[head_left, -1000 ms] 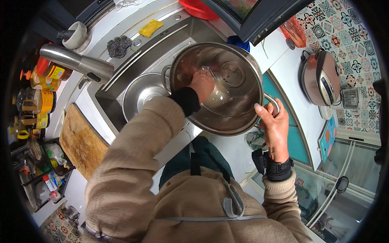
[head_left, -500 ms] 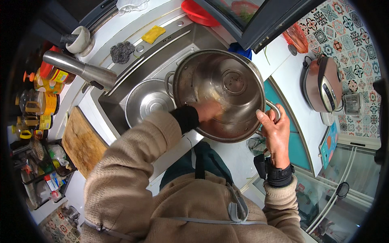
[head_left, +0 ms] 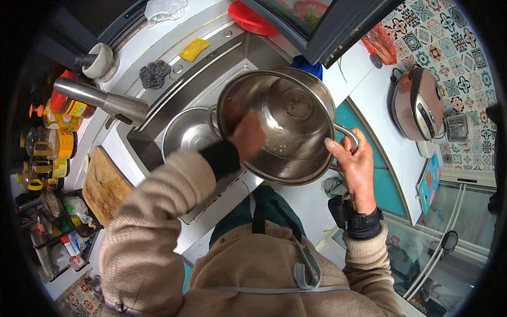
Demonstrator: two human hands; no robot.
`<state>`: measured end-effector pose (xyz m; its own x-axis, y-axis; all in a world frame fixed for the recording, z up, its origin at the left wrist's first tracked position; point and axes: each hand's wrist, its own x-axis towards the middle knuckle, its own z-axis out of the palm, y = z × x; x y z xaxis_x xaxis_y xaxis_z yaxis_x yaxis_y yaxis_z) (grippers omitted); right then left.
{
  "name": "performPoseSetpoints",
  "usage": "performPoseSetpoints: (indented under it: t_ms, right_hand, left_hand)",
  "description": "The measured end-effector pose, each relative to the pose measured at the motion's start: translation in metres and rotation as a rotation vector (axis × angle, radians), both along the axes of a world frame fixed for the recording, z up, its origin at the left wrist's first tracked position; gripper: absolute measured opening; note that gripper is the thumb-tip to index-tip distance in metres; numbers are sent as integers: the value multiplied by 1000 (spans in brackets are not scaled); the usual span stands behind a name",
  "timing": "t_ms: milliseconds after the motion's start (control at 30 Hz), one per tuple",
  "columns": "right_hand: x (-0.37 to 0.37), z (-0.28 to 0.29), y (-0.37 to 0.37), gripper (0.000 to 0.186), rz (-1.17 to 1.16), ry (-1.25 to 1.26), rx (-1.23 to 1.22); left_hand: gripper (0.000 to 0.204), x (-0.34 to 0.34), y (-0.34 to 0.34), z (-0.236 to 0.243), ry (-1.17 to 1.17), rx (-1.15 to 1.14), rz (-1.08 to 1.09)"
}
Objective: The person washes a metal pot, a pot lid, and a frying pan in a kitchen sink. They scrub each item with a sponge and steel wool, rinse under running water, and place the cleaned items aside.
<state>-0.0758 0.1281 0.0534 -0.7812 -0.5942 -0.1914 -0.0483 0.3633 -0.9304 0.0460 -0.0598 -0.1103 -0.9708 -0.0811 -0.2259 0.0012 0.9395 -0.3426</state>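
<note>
A large stainless steel pot (head_left: 298,140) with two loop handles is tilted over the right part of the sink, its hollow facing me. My right hand (head_left: 357,168) is closed around its right handle, thumb on top. Inside the pot, by the left wall, my left hand (head_left: 249,136) is smeared by motion. Whether its fingers hold anything cannot be made out. Wet shine and small pale specks show on the pot's inner surface. Partly behind the pot, a round metal dish or lid (head_left: 182,132) lies in the sink (head_left: 140,145).
A thick metal faucet (head_left: 103,100) reaches over the sink's left side. Steel wool (head_left: 155,74) and a yellow sponge (head_left: 194,49) lie along the back rim. A cutting board (head_left: 105,187) is at left, a rice cooker (head_left: 417,104) at right. An open window frame (head_left: 332,31) juts in above.
My left hand has swept leftward inside the pot, from near its middle to its left wall. The pot has shifted slightly left, with my right hand still on its handle.
</note>
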Motion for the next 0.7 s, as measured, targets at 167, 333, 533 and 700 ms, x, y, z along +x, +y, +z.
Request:
performPoseSetpoints:
  t_ms: [167, 333, 533, 700]
  right_hand:
    - [-5, 0, -1, 42, -20, -12, -32]
    - [-5, 4, -2, 41, -17, -79, -31]
    - [-5, 4, -1, 40, 10, -62, -34]
    - [-7, 2, -1, 41, 2, -68, -23]
  left_hand:
    - [23, -2, 76, -4, 236, 851, 163]
    - [22, 24, 51, 19, 363, 966, 16]
    - [37, 19, -48, 63, -136, -119, -41]
    - [27, 26, -9, 65, 87, -82, 63]
